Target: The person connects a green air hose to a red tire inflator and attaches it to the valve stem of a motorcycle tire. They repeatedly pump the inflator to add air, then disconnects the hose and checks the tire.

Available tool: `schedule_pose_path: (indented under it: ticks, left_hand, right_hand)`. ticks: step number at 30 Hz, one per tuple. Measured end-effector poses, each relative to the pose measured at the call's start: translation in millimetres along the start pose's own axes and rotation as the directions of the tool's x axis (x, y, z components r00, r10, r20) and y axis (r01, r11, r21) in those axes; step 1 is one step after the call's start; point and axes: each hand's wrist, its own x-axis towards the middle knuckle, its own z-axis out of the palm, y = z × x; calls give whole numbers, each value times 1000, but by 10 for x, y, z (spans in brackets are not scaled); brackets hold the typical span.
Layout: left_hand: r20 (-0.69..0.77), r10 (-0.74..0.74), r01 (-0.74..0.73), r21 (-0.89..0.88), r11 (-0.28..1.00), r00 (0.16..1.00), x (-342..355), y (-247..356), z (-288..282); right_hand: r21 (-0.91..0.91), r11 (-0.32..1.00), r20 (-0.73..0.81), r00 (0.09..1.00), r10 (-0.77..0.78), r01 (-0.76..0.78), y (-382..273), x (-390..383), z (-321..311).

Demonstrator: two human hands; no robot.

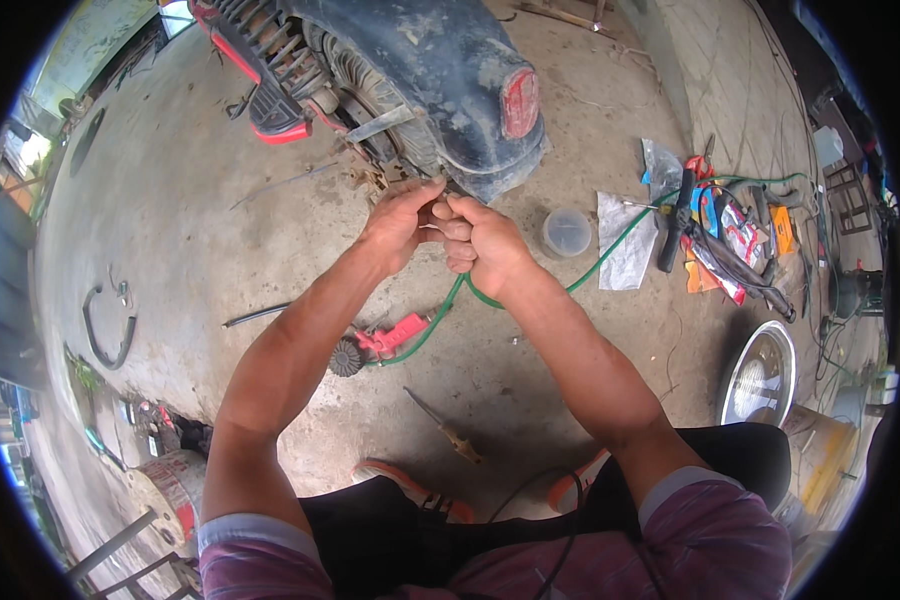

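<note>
My left hand and my right hand meet below the dusty rear fender of a two-wheeler, beside its tire. Both hands have curled fingers pinched together around something small, which the fingers hide. A green hose loops just under my right hand and runs toward a red air gun with a round gauge on the concrete floor. A screwdriver with a yellow handle lies between my shoes. A clear round tub sits to the right of my hands.
On the right lie packets, a black pump-like tool, a white cloth or bag and a metal basin. A curved black tube lies at left, above a bucket. A concrete ledge borders the back right.
</note>
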Motion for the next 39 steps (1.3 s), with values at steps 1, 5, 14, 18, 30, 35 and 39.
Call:
schedule_pose_path:
  ticks: [1,5,14,18,30,35,39]
  left_hand:
    - [19,-14,15,-43,999,1000,-15,1,22]
    - [138,17,2,-139,990,990,13,-37,-63]
    - [-101,53,-44,95,995,993,9,17,61]
    - [-137,27,-16,84,996,990,-41,58,118]
    - [-213,47,22,310,950,976,-101,268,218]
    - [15,-11,11,-57,998,1000,-91,88,-13]
    - [24,4,-4,-29,1000,1000,-67,89,35]
  right_hand:
    - [13,1000,4,1000,9,-9,-6,-3,-3]
    - [67,997,68,997,37,-41,-11,25,-59]
    - [-278,954,-86,987,-139,110,44,-59,98]
    - [-227,970,-70,992,-106,87,49,-12,60]
    - [-240,963,-86,986,-146,122,48,-38,91]
    - [-166,983,-89,991,-99,83,22,-38,129]
    - [-173,980,-90,989,-115,98,32,-25,99]
